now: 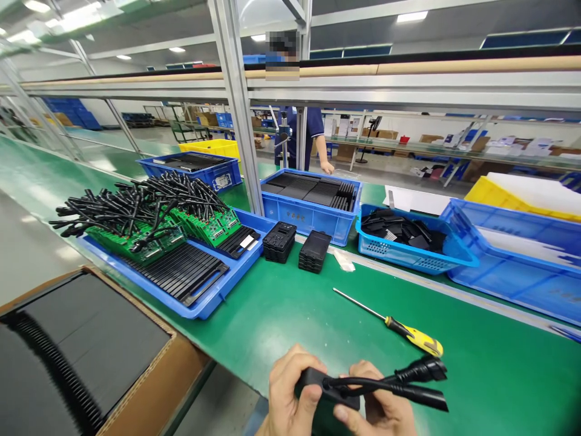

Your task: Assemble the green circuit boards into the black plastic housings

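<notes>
Between my two hands is a black plastic box with cables, held over the front edge of the green bench. My left hand pinches its left end with thumb and fingers. At the other end, my right hand grips the box from below and beside the cables. Two thick black cables leave the box and run right over my right hand, ending in connectors. Behind my hands lies a screwdriver with a yellow and black handle. Farther back stand two stacks of black plastic cases.
A blue tray at left bears green circuit boards with black cables. Blue bins and a light-blue basket of black parts line the back. An open carton stands front left. A person stands beyond the metal frame.
</notes>
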A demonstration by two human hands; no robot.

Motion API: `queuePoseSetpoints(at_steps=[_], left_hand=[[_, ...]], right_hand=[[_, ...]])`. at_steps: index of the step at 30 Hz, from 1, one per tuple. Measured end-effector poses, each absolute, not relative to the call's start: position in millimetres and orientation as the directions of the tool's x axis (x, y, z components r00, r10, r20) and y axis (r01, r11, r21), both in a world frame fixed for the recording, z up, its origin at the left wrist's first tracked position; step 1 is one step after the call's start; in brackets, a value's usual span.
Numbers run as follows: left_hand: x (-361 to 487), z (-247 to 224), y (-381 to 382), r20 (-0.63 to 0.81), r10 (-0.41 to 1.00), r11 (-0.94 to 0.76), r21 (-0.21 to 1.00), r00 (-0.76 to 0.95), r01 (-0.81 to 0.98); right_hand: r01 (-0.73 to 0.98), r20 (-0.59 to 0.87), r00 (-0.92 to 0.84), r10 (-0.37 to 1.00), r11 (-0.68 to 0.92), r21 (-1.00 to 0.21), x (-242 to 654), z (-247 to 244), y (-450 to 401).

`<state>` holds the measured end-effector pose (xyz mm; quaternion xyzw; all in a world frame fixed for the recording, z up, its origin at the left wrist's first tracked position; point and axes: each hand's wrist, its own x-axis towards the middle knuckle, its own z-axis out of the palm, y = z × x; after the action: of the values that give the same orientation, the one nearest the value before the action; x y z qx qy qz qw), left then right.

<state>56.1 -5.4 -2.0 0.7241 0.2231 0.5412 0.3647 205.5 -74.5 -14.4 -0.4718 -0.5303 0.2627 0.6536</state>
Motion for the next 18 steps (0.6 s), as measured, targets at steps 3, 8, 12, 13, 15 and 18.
queuePoseSetpoints(at_steps=[3,8,12,13,15,18], left_hand=[[58,0,-1,0.623,0.712,-0.639,0.766,0.325,-0.069],[57,7,6,0.629,0.684,-0.666,0.745,0.369,-0.037],[57,19,12,0.772,0.483,-0.846,0.533,0.413,-0.005],[58,22,13,0.813,0.379,-0.901,0.433,0.443,-0.023],[64,26,13,0.859,0.152,-0.976,0.208,0.489,-0.063],[78,21,8,0.847,-0.091,-0.995,-0.051,0.524,-0.089]], right_hand=[[0.131,0.361,0.423,0.831,0.338,-0.932,199,-20,-77],[0.141,0.35,0.433,0.831,0.321,-0.936,193,-19,-78],[0.116,0.27,0.112,0.956,0.257,-0.959,220,6,-75],[0.073,0.2,-0.02,0.98,0.2,-0.977,231,15,-74],[0.0,0.069,-0.236,0.969,0.071,-0.997,253,31,-75],[0.163,-0.044,-0.428,0.903,0.029,-0.986,274,49,-81]])
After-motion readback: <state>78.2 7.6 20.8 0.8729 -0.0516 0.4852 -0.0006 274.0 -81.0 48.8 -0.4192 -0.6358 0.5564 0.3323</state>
